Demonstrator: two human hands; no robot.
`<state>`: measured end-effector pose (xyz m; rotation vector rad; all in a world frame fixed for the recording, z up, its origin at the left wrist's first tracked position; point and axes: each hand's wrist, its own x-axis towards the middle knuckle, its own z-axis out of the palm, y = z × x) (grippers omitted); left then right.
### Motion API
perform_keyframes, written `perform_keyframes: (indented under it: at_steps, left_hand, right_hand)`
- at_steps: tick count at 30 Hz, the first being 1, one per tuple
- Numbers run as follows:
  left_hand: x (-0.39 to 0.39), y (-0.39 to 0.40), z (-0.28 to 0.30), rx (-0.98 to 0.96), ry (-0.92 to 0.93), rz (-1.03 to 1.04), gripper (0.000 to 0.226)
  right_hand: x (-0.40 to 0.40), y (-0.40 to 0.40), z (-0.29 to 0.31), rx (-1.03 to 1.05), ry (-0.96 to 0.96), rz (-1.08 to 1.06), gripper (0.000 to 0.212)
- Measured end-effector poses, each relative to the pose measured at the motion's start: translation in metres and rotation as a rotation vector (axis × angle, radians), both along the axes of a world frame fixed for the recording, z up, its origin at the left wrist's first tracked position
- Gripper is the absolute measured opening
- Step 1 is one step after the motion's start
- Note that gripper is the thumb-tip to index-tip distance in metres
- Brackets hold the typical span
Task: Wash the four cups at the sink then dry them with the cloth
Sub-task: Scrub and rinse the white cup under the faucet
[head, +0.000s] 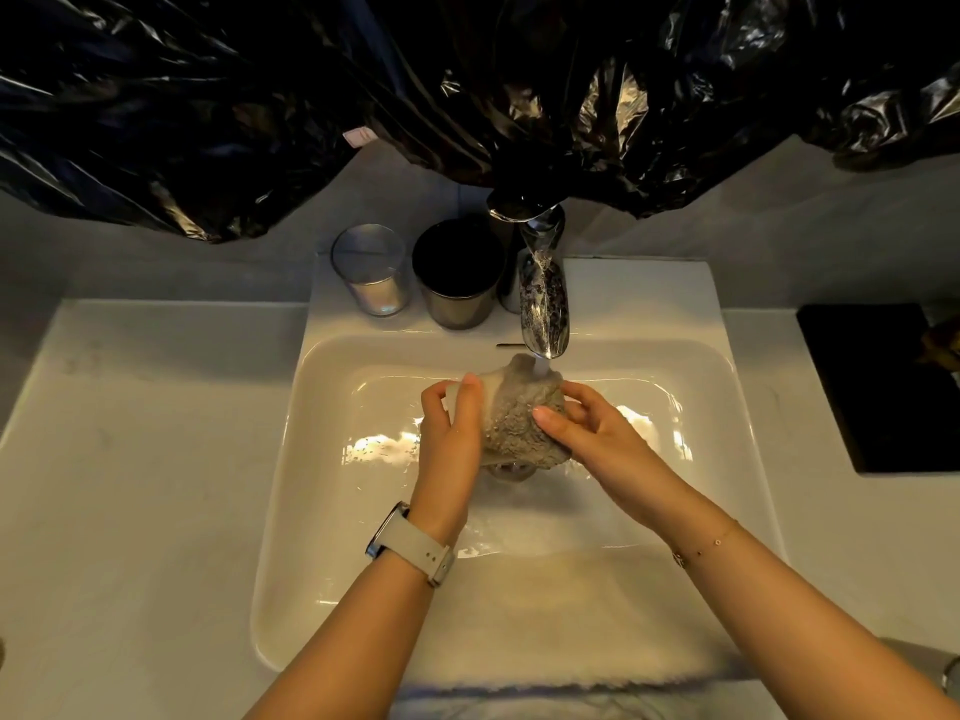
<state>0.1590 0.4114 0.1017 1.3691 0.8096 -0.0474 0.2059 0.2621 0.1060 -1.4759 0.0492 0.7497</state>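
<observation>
**A:** So, hands status at that frame?

**B:** Both were over the sink (322, 511) basin, under the tap (543, 304). Water was running, the stream landing on top of a grey cloth (519, 413) wadded between them.

**A:** Left hand?

**B:** Left hand (452, 423) was clamped on a pale cup (488, 379), fingers curled round its left side, thumb up near the top. Only a small strip of the cup showed between the fingers and the cloth. White watch (410, 543) on that wrist.

**A:** Right?

**B:** Right hand (582, 428) was gripping the cloth, fingers bent around its right side, thumb pressed onto the front. Thin bracelet (706, 548) on that wrist. Cloth was wrapped over most of the cup, so I couldn't tell how the cup was oriented or whether the cloth went inside it.

**A:** Other cups?

**B:** Two stood on the sink's back ledge, left of the tap: a clear glass cup (371, 270) furthest left and a dark metal cup (457, 275) just beside it, next to the tap base. Both upright, apart from each other. The fourth wasn't visible.

**A:** Anything else around?

**B:** Black plastic sheeting (311, 96) hung across the wall above the tap. A black rectangular tray (872, 387) sat on the tabletop (130, 485) right of the sink. A pale towel (545, 636) lay draped over the sink's front edge, between the forearms.
</observation>
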Motion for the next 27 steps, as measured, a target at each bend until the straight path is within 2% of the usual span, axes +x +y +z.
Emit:
perform_keyframes:
  at_steps: [1, 3, 5, 9, 13, 15, 17, 19, 22, 25, 27]
  left_hand:
    - [0.0, 0.001, 0.001, 0.008, -0.004, 0.003, 0.016]
    - [0.0, 0.0, 0.0, 0.02, -0.011, -0.013, 0.018]
    - [0.0, -0.002, 0.0, 0.044, -0.016, -0.055, 0.032]
    - [0.004, 0.0, 0.001, 0.048, 0.022, -0.134, 0.056]
    - [0.005, 0.005, -0.001, 0.117, 0.034, -0.188, 0.054]
    - [0.0, 0.007, -0.001, 0.272, -0.066, -0.249, 0.04]
    - [-0.007, 0.011, 0.0, 0.466, -0.234, -0.325, 0.037]
    - [-0.01, 0.015, -0.005, 0.511, -0.361, -0.397, 0.042]
    - [-0.007, 0.026, -0.008, 0.319, -0.321, -0.436, 0.048]
    - [-0.003, 0.033, -0.001, 0.006, -0.091, -0.418, 0.073]
    - [-0.001, 0.032, 0.006, -0.105, 0.019, -0.401, 0.069]
  right_hand:
    - [0.0, 0.0, 0.002, 0.0, -0.009, 0.033, 0.056]
    - [0.0, 0.002, 0.006, 0.0, -0.031, 0.144, 0.033]
    - [-0.003, 0.006, 0.009, 0.013, -0.029, 0.245, 0.014]
    - [-0.004, 0.009, 0.008, 0.026, -0.033, 0.262, 0.023]
    - [-0.003, 0.012, 0.006, 0.079, 0.032, 0.26, 0.018]
    - [-0.002, 0.016, 0.003, 0.161, 0.114, 0.204, 0.035]
    - [0.001, 0.019, 0.005, 0.26, 0.274, 0.101, 0.03]
    - [0.005, 0.019, 0.006, 0.284, 0.313, 0.053, 0.022]
    - [0.0, 0.021, 0.007, 0.213, 0.184, 0.065, 0.028]
    - [-0.012, 0.023, 0.004, 0.08, -0.018, 0.041, 0.028]
    - [-0.018, 0.023, 0.003, -0.006, -0.148, 0.081, 0.027]
